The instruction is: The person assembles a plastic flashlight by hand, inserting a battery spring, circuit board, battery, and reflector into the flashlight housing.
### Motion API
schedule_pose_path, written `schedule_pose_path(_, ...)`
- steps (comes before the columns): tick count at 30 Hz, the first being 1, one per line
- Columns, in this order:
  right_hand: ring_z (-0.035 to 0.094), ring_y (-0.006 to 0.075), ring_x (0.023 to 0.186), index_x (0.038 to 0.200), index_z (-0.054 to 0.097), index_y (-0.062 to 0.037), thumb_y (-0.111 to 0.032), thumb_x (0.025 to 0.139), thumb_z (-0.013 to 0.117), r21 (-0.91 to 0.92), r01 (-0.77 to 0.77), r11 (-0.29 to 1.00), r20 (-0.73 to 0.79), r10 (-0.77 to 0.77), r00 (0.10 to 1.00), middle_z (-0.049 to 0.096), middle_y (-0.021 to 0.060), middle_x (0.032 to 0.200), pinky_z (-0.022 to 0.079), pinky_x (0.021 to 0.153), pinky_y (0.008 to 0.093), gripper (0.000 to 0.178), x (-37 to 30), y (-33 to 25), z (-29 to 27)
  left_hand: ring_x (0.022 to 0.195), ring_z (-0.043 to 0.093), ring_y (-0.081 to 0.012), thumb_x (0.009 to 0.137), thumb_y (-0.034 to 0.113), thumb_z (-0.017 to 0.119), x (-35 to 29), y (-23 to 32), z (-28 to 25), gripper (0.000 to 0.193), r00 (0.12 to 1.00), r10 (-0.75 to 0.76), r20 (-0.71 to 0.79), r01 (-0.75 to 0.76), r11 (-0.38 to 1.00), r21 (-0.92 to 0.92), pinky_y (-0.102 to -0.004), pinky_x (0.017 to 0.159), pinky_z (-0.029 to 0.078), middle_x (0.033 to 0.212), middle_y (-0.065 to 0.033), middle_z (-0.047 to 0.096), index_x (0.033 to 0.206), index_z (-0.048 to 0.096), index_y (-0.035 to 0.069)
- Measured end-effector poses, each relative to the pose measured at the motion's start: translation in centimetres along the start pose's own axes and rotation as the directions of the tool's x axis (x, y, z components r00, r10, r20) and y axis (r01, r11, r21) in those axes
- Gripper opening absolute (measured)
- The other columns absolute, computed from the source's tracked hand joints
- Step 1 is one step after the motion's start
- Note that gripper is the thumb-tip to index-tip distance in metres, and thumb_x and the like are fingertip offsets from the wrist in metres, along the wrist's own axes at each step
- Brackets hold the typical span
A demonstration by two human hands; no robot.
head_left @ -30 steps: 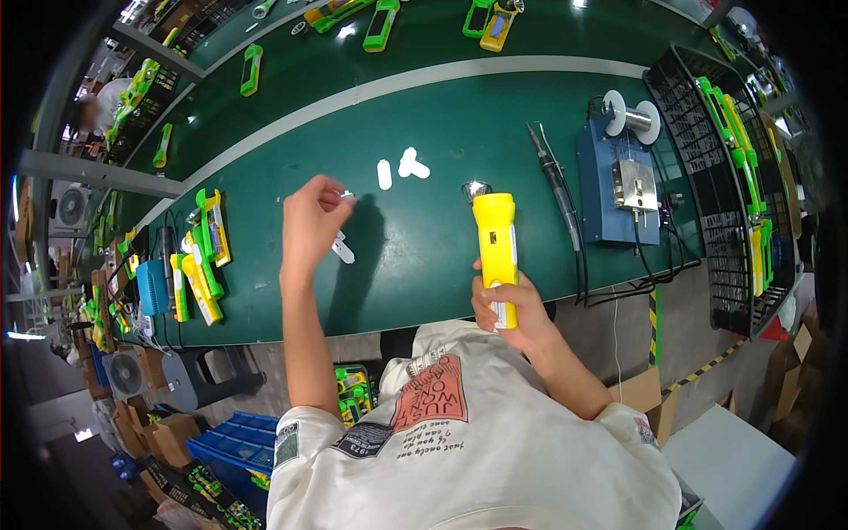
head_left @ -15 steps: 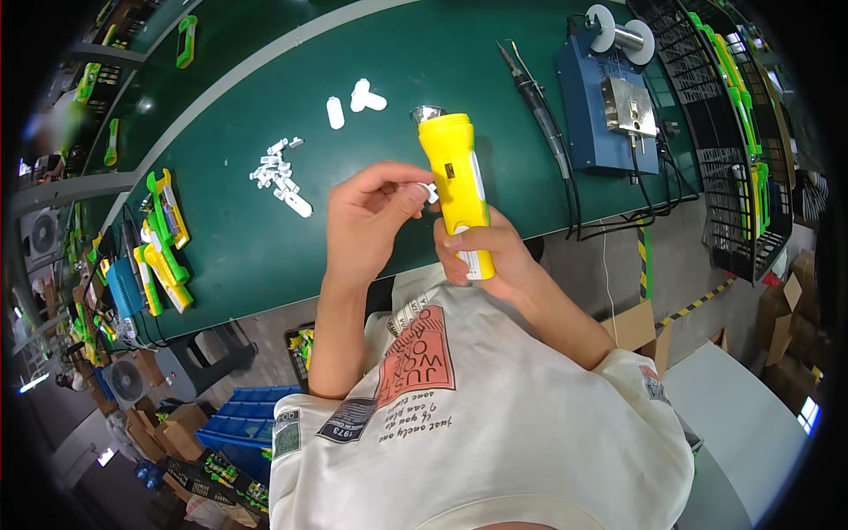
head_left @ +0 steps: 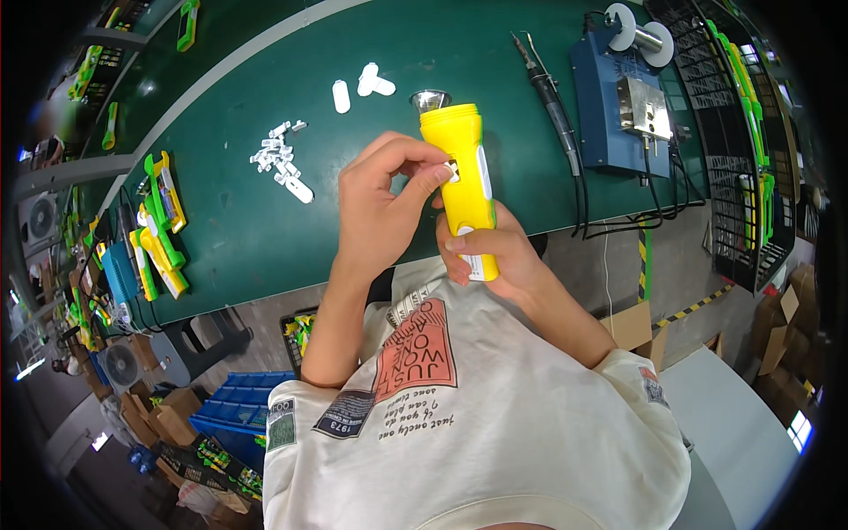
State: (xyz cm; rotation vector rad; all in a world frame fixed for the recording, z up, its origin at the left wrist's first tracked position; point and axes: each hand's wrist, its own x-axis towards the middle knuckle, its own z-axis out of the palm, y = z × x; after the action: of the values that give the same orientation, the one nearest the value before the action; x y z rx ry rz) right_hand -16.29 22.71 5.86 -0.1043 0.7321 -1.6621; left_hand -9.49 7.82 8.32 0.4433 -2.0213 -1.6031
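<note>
Grips a yellow flashlight [head_left: 466,199] low down with the right hand [head_left: 502,252]; pinches a small white part [head_left: 452,173] with the left hand [head_left: 382,196], at the flashlight's upper half.

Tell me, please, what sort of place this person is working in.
Probably a flashlight assembly workshop: the right hand holds a yellow flashlight body, a soldering iron rests on the green workbench, and a black crate at the right holds green-and-yellow housings.

Ahead-left of the left hand [head_left: 384,203], bare bench [head_left: 323,150] reaches white parts [head_left: 284,166]; ahead-right of the right hand [head_left: 496,246], a soldering iron [head_left: 554,108] obstructs.
</note>
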Motion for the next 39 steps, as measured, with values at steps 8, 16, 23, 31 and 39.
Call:
schedule_pose_path(8, 0.054, 0.0162, 0.047, 0.115, 0.044, 0.0049, -0.004, 0.069, 0.066, -0.088, -0.013, 0.996, -0.045, 0.009, 0.999, 0.057, 0.0083, 0.073, 0.041, 0.043, 0.0291, 0.051, -0.1, -0.4, 0.5, 0.064, 0.061, -0.0143, 0.074, -0.001, 0.071, 0.1, 1.0, -0.1, 0.009, 0.998, 0.052, -0.044, -0.045, 0.987, 0.152, -0.0254, 0.059, 0.047, 0.076, -0.0078, 0.063, 0.082, 0.066, 0.0)
schedule_pose_path(16, 0.052, 0.0153, 0.048, 0.116, 0.043, 0.0057, 0.004, 0.066, 0.062, -0.258, -0.056, 0.965, -0.08, 0.036, 0.996, 0.054, 0.0081, 0.07, 0.041, 0.044, 0.0283, 0.053, -0.6, -0.7, 1.0, 0.061, 0.054, -0.0095, 0.073, -0.003, 0.075, -0.7, 2.4, -0.7, 0.015, 0.997, -0.072, -0.032, 0.079, 0.945, 0.316, -0.0229, 0.056, 0.044, 0.068, -0.0055, 0.061, 0.074, 0.06, -0.003)
schedule_pose_path(23, 0.052, 0.0152, 0.048, 0.116, 0.043, 0.0024, 0.007, 0.064, 0.061, -0.374, -0.095, 0.923, -0.149, 0.041, 0.988, 0.053, 0.0083, 0.069, 0.041, 0.044, 0.0287, 0.055, -0.8, -1.1, 1.7, 0.056, 0.049, -0.0128, 0.074, -0.007, 0.071, -0.8, 2.8, 0.0, 0.021, 1.0, -0.008, 0.001, 0.007, 0.861, 0.508, -0.0242, 0.051, 0.038, 0.067, -0.0059, 0.054, 0.071, 0.051, -0.002)
schedule_pose_path(31, 0.056, 0.0171, 0.05, 0.1, 0.052, -0.0001, -0.003, 0.071, 0.065, 0.002, -0.085, 0.996, -0.037, 0.085, 0.996, 0.055, 0.007, 0.074, 0.044, 0.044, 0.0289, 0.032, -1.3, 1.9, 0.4, 0.079, 0.058, -0.0092, 0.1, 0.027, 0.043, -3.8, -0.2, 2.2, 0.035, 0.799, -0.548, 0.248, 0.596, 0.667, -0.447, -0.0231, 0.071, 0.046, 0.094, -0.006, 0.064, 0.116, 0.056, -0.001)
schedule_pose_path(39, 0.059, 0.0192, 0.057, 0.097, 0.052, -0.0041, -0.001, 0.072, 0.065, 0.116, 0.057, 0.992, -0.102, -0.046, 0.994, 0.056, 0.007, 0.078, 0.049, 0.052, 0.0314, 0.028, -0.7, 4.8, 2.3, 0.087, 0.063, -0.0191, 0.099, 0.024, 0.038, -3.3, -0.2, 1.4, 0.037, 0.739, -0.581, 0.342, 0.674, 0.624, -0.396, -0.029, 0.079, 0.051, 0.104, -0.017, 0.064, 0.119, 0.053, -0.003)
